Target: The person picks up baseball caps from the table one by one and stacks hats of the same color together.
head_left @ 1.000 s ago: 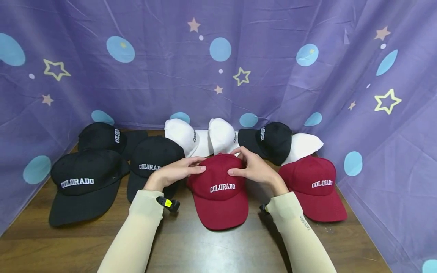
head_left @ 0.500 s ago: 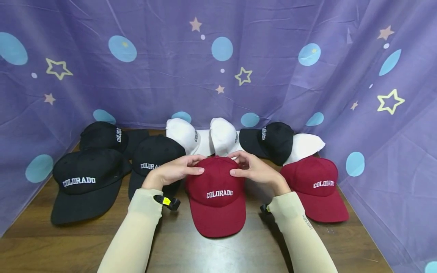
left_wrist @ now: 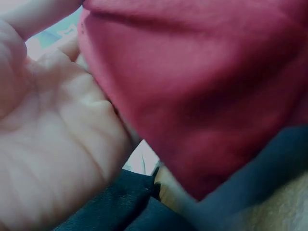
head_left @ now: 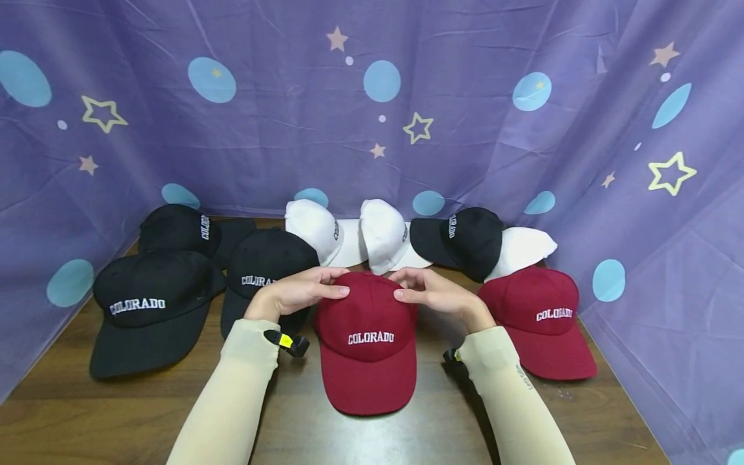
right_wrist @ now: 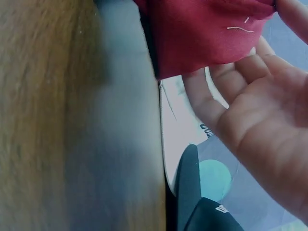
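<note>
In the head view a red baseball cap (head_left: 366, 323) with white COLORADO lettering stands at the middle of the table, its brim toward the person. My left hand (head_left: 296, 290) grips its left side, thumb on the front of the crown and fingers behind. On the opposite side my right hand (head_left: 438, 294) holds it in the same way. Red cloth (left_wrist: 192, 86) fills much of the left wrist view, with the left palm (left_wrist: 62, 130) beside it. From the right wrist, curled fingers (right_wrist: 231, 82) show behind the cap's edge.
Black caps (head_left: 151, 303) lie at the left. Along the back are white caps (head_left: 380, 236) and a black cap (head_left: 473, 239). A second red cap (head_left: 537, 316) sits right of my right hand. A purple curtain (head_left: 279, 97) bounds the wooden table (head_left: 75, 426).
Both hands have drawn the red cap slightly toward the person, and its lettering has shifted a little left. More of the white cap behind it now shows. Both hands have kept their grip.
</note>
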A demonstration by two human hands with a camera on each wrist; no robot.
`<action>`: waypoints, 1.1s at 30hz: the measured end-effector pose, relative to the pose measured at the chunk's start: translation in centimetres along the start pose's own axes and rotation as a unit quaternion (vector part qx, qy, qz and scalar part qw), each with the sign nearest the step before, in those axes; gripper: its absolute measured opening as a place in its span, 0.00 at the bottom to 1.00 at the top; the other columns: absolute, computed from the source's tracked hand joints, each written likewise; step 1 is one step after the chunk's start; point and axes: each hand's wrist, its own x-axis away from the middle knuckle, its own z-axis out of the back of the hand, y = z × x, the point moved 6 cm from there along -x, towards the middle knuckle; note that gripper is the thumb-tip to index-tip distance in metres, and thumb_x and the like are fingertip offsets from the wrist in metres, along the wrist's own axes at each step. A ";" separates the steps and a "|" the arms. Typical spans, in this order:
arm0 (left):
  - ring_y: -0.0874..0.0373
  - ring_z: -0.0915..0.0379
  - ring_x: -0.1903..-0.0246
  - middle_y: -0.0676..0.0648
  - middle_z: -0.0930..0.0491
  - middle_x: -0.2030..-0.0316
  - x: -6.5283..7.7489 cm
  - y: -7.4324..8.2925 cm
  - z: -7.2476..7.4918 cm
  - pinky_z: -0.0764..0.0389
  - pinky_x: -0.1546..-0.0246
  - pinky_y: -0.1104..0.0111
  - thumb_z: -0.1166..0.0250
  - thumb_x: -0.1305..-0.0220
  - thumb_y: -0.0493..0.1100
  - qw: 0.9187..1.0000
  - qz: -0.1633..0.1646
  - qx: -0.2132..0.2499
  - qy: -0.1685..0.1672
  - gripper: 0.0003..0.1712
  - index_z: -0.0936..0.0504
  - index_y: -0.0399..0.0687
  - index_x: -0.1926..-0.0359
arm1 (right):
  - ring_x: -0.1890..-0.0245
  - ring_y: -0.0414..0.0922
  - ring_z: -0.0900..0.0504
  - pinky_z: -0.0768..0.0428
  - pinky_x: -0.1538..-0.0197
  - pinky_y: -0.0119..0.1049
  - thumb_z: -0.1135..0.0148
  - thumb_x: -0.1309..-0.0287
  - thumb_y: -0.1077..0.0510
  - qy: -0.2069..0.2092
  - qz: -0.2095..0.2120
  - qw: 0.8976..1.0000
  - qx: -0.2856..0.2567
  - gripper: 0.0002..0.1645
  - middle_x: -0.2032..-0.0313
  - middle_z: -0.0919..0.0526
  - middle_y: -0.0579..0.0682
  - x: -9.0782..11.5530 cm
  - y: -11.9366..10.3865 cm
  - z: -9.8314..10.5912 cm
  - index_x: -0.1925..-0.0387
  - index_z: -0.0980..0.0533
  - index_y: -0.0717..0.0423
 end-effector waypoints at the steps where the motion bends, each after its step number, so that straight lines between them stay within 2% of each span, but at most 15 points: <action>1: 0.43 0.26 0.51 0.38 0.23 0.51 0.0 0.0 0.0 0.24 0.51 0.58 0.42 0.32 0.40 1.000 -0.002 0.003 -0.001 0.22 0.33 0.38 0.40 | 0.59 0.55 0.21 0.23 0.54 0.46 0.42 0.36 0.57 -0.003 0.001 1.000 -0.006 0.18 0.61 0.21 0.59 0.0 0.0 -0.1 0.46 0.29 0.54; 5: 0.44 0.24 0.54 0.39 0.22 0.54 -0.1 0.1 0.0 0.22 0.54 0.60 0.41 0.32 0.41 1.000 -0.003 0.007 0.003 0.20 0.33 0.39 0.43 | 0.58 0.56 0.22 0.23 0.54 0.45 0.43 0.35 0.59 -0.010 0.012 0.999 -0.030 0.17 0.60 0.21 0.60 0.0 -0.3 -0.2 0.46 0.31 0.58; 9: 0.43 0.23 0.56 0.39 0.21 0.58 -0.1 0.3 0.2 0.21 0.58 0.62 0.42 0.32 0.41 1.000 -0.005 -0.011 0.021 0.16 0.33 0.38 0.48 | 0.58 0.56 0.22 0.22 0.55 0.45 0.43 0.35 0.60 0.005 0.016 1.000 -0.023 0.17 0.60 0.21 0.60 -0.2 -0.2 -0.1 0.47 0.32 0.58; 12: 0.44 0.23 0.56 0.39 0.21 0.57 -0.1 0.5 0.7 0.22 0.58 0.62 0.42 0.31 0.42 0.997 -0.010 -0.040 0.058 0.16 0.32 0.39 0.48 | 0.58 0.55 0.22 0.22 0.55 0.45 0.42 0.35 0.58 0.033 0.013 0.999 -0.008 0.18 0.59 0.22 0.59 -0.4 -0.1 0.1 0.46 0.32 0.56; 16: 0.46 0.24 0.56 0.40 0.21 0.55 -0.2 0.8 1.5 0.23 0.57 0.62 0.41 0.32 0.44 0.990 -0.016 -0.087 0.113 0.17 0.29 0.42 0.46 | 0.56 0.53 0.23 0.23 0.53 0.44 0.43 0.34 0.55 0.069 0.000 0.998 0.008 0.19 0.57 0.23 0.57 -0.5 0.1 0.4 0.44 0.32 0.53; 19: 0.47 0.24 0.55 0.41 0.21 0.54 -0.2 0.7 1.8 0.24 0.56 0.61 0.41 0.32 0.45 0.986 -0.016 -0.098 0.135 0.19 0.29 0.43 0.44 | 0.54 0.51 0.24 0.24 0.52 0.44 0.44 0.33 0.54 0.080 -0.010 0.997 0.022 0.18 0.55 0.24 0.55 -0.6 0.2 0.4 0.43 0.32 0.51; 25: 0.47 0.24 0.54 0.41 0.21 0.52 -0.3 0.1 2.5 0.24 0.56 0.62 0.40 0.32 0.45 0.985 -0.005 -0.087 0.152 0.20 0.30 0.44 0.43 | 0.54 0.49 0.25 0.26 0.50 0.45 0.46 0.31 0.55 0.085 -0.026 0.994 0.056 0.19 0.53 0.24 0.53 -0.6 -0.3 0.0 0.41 0.33 0.51; 33: 0.48 0.25 0.54 0.42 0.22 0.52 0.1 0.3 2.6 0.24 0.54 0.61 0.41 0.32 0.45 0.982 0.003 -0.110 0.156 0.20 0.30 0.47 0.42 | 0.54 0.48 0.25 0.26 0.48 0.49 0.47 0.32 0.59 0.082 -0.032 0.993 0.082 0.22 0.53 0.25 0.55 -0.1 -3.3 -0.7 0.39 0.34 0.58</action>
